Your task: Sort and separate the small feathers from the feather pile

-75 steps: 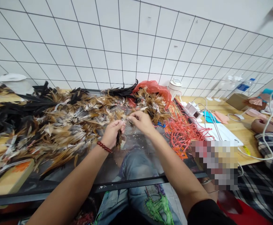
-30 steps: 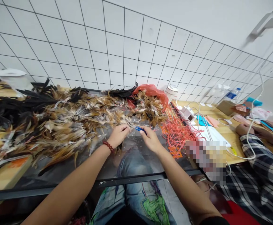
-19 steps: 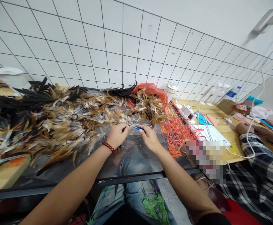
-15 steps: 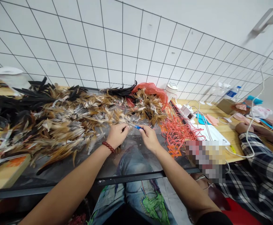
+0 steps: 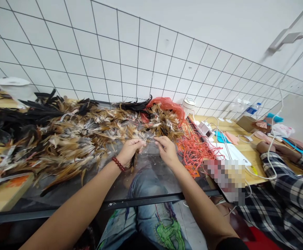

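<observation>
My left hand [image 5: 132, 150], with a red bead bracelet [image 5: 118, 164] at the wrist, is closed in a pinch on feathers. Brown-black feather tips [image 5: 133, 162] hang out beneath its fingers. Just to the right, my right hand [image 5: 166, 150] is also closed, thumb against forefinger. A thin whitish line shows between the two hands, but what the right fingers grip is too small to make out. A broad heap of brown, white and grey feathers [image 5: 70, 139] spreads to the left of my hands. Behind them lies another feather bunch [image 5: 164, 121].
Black feathers [image 5: 8, 121] pile at far left, near a wooden block [image 5: 9, 191]. Tangled red-orange strings [image 5: 195, 151] lie right of my hands, below a red plastic bag [image 5: 167, 104]. Cables and a white board [image 5: 232, 152] are further right, beside another person's plaid sleeve [image 5: 279, 166].
The blue-handled tool that was in my right hand no longer shows. The right fingers now pinch close to the left hand. The view has shifted slightly.
</observation>
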Demonstrator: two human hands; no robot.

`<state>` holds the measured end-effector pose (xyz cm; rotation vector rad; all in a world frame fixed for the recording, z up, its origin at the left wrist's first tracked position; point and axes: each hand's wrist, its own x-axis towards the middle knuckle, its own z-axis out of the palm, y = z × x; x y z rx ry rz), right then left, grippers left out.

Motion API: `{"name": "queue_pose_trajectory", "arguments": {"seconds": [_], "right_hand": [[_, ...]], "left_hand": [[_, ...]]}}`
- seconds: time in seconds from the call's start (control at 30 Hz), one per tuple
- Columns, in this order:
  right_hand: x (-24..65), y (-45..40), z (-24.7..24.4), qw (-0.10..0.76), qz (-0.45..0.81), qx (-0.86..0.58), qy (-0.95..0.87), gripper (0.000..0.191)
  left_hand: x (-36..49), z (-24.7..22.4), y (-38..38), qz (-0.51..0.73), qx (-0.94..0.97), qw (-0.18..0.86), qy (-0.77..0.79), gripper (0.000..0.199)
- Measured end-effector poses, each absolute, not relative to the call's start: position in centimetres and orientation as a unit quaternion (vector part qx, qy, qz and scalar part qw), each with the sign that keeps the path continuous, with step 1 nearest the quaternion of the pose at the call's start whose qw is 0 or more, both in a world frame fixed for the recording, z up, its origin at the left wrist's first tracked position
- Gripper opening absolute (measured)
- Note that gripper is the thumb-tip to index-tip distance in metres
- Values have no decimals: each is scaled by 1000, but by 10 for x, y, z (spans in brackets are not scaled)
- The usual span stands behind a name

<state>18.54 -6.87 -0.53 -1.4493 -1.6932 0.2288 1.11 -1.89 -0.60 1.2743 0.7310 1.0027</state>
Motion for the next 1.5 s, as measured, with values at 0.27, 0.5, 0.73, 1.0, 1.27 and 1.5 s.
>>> {"name": "queue_pose_trajectory", "arguments": {"seconds": [0.27, 0.5, 0.73, 1.0, 1.27, 1.5], "right_hand": [[150, -54, -8, 490, 125, -498, -704, 32], [154, -54, -10, 496, 158, -495, -695, 32], [158, -44, 5, 510, 242, -450, -691, 18], [166, -23, 23, 459, 275, -459, -709, 16], [158, -11, 21, 440, 183, -484, -734, 13], [188, -2, -16, 314, 109, -629, -703, 12]], "left_hand": [[9, -7, -19, 443, 559, 637, 293, 32], [10, -10, -17, 441, 553, 638, 304, 30], [7, -6, -21, 427, 555, 649, 297, 25], [10, -6, -15, 489, 499, 643, 314, 39], [2, -4, -9, 472, 542, 580, 384, 30], [-4, -8, 1, 553, 371, 634, 393, 22]]}}
